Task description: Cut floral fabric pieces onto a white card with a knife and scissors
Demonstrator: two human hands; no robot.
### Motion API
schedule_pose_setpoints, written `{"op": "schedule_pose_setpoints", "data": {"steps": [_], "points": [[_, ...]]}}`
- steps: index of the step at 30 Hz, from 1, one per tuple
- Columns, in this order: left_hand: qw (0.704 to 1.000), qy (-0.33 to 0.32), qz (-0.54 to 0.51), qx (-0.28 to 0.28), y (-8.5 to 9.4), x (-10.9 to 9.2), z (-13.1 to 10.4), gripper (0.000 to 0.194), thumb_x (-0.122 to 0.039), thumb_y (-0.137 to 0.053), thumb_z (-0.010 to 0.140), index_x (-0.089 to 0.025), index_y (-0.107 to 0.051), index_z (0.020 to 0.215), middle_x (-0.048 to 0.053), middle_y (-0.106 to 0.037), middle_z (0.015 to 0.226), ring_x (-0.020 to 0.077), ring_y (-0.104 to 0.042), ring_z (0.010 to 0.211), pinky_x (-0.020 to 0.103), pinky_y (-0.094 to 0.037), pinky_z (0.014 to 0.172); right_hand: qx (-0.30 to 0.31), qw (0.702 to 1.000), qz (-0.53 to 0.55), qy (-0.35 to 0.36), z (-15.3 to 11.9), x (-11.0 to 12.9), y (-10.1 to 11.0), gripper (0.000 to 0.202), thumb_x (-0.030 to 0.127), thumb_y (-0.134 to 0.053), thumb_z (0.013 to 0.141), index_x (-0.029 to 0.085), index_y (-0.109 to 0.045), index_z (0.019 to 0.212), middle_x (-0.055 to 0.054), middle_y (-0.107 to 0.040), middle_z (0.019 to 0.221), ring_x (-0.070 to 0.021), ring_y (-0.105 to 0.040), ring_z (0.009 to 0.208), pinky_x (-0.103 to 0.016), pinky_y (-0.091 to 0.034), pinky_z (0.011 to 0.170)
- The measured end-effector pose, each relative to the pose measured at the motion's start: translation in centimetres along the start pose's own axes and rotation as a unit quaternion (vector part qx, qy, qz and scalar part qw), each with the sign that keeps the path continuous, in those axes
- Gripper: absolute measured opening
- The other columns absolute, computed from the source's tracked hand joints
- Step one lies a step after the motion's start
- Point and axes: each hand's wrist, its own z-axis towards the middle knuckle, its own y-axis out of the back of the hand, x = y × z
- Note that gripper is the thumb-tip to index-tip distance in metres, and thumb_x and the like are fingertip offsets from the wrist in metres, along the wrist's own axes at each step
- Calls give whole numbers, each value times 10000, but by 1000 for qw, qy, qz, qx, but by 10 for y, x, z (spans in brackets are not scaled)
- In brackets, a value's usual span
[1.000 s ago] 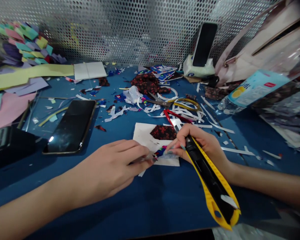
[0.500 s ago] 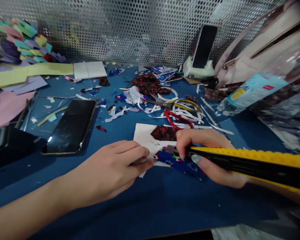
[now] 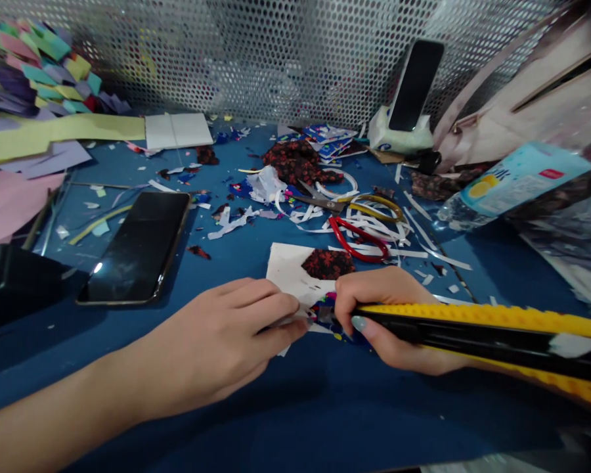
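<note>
My right hand (image 3: 394, 315) is closed round a large yellow-and-black utility knife (image 3: 482, 335), its front end pointing left over a blue patterned piece (image 3: 320, 307). That piece lies on a white card (image 3: 283, 263), mostly covered by the right hand. A dark red-flowered patch (image 3: 329, 264) sits on the card above it. My left hand (image 3: 236, 335) has its fingers drawn together at the card's lower left, thumb and index tips gripping its edge beside the blue piece. What exactly lies under those fingertips is hidden.
Scissors (image 3: 359, 240) with red and yellow handles lie among white paper strips behind the card. A phone (image 3: 138, 246) lies to the left, and another phone (image 3: 416, 85) stands at the back. At right lean a bottle (image 3: 502, 184) and a pale bag (image 3: 532, 92).
My right hand and the knife have shifted left and slightly down, covering more of the blue piece. My left hand stays at the card. The view has shifted slightly.
</note>
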Motion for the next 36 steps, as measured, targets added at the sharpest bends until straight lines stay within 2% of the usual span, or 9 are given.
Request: {"op": "schedule_pose_setpoints", "data": {"steps": [6, 13, 21, 32, 36], "points": [[1000, 3, -6, 1, -1, 0, 0, 318, -154, -347, 1037, -140, -617, 1204, 56, -644, 1110, 219, -587, 990, 378, -490, 862, 13, 996, -50, 74, -4, -6, -5, 118, 94, -485, 775, 185, -532, 715, 38, -520, 639, -82, -466, 616, -215, -363, 612], [1000, 5, -6, 3, -1, 0, 2, 318, -158, -336, 1043, -137, -643, 1123, 50, -650, 1087, 219, -588, 970, 377, -496, 840, 61, 992, -60, 95, -3, -7, -5, 105, 113, -473, 778, 188, -471, 705, 33, -429, 639, -100, -391, 615, -245, -321, 592], [1000, 7, 5, -2, -3, 0, 0, 311, -164, -343, 1048, -141, -633, 1157, 40, -649, 1079, 215, -583, 971, 373, -486, 853, -14, 995, 7, 96, -13, -16, -11, 102, 118, -456, 756, 182, -504, 692, 40, -491, 592, -78, -430, 585, -221, -333, 586], [999, 19, -5, -27, -4, 1, 4, 348, -180, -338, 1062, -160, -684, 1086, 12, -678, 1050, 172, -593, 938, 314, -480, 846, -27, 996, 18, 78, -14, -16, -13, 109, 103, -450, 731, 181, -518, 698, 40, -509, 584, -81, -437, 574, -223, -340, 575], [999, 22, -12, -34, -7, 2, 4, 303, -189, -374, 1056, -159, -675, 1060, 8, -671, 1044, 177, -586, 942, 316, -482, 842, -10, 997, -6, 75, -14, -13, -11, 90, 111, -457, 752, 181, -493, 710, 48, -456, 593, -80, -404, 577, -223, -322, 572]]}}
